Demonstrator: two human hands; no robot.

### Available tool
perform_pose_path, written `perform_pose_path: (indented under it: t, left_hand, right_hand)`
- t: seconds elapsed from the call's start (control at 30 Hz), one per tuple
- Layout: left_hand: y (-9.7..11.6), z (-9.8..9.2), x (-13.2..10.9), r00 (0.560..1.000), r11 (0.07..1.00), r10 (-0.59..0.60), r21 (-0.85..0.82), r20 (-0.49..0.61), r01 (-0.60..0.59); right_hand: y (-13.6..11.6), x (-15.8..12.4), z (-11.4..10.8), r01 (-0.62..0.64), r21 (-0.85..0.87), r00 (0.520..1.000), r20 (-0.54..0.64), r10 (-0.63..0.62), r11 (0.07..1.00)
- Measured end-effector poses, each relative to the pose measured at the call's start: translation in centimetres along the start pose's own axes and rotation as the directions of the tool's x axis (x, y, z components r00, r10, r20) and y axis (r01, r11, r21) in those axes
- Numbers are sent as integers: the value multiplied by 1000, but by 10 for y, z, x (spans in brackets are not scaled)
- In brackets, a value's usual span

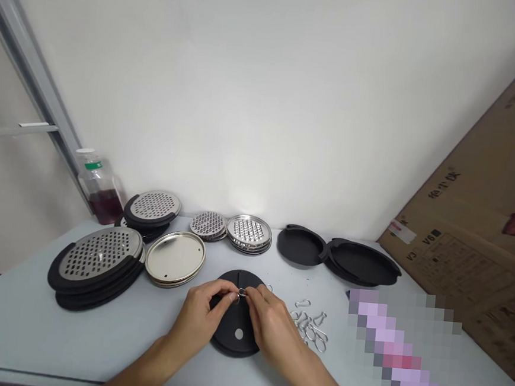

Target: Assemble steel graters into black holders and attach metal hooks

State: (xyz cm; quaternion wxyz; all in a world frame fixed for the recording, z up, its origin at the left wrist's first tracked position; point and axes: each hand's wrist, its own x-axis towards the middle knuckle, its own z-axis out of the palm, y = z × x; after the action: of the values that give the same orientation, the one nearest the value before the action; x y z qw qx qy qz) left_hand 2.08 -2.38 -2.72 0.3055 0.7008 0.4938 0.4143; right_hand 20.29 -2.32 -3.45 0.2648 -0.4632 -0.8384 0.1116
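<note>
Head view: the left hand [196, 319] and right hand [271, 328] meet above a black disc [233, 348], each pinching between thumb and forefinger at a small wire clip [242, 293], so both grips look closed on it, though the fingers hide much of the wire. The clip sits between the fingertips, over the disc's far half. Its long axis seems to run roughly across the view, from hand to hand, but it is too small and covered to be sure which way its ends point. With wire this fine, a good pinch would likely sit right at the fingertips, leaving the working end visible and keeping the wrists steady. The disc lies flat under the grip, with a slot running from its far rim and a round hole nearer the person. Just right of the grip lie loose clips [308, 325]. Left of it are plain metal plates [175, 258] and a stack of black-rimmed graters [97, 269]. Farther ahead are perforated plates [249, 234], and ahead to the right lie black shells [361, 262]. A cardboard box [475, 192] leans at far right, and a pixelated patch hides part of the table [40, 342].
</note>
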Motion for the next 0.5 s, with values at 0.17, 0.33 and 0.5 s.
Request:
perform_pose_path:
  t: [0.17,0.33,0.5]
  left_hand:
    - [0,2,-3,994,989,113,95,-9,-112]
    - [-4,4,-5,954,924,297,260,-28,-280]
    - [-6,6,-6,900,841,435,341,34,-419]
  right_hand:
    - [-3,-1,-2,18,54,1000,-22,-16,998]
    - [-5,-2,-4,25,109,999,-37,-21,994]
    - [-5,-2,-4,-24,128,1000,-15,27,991]
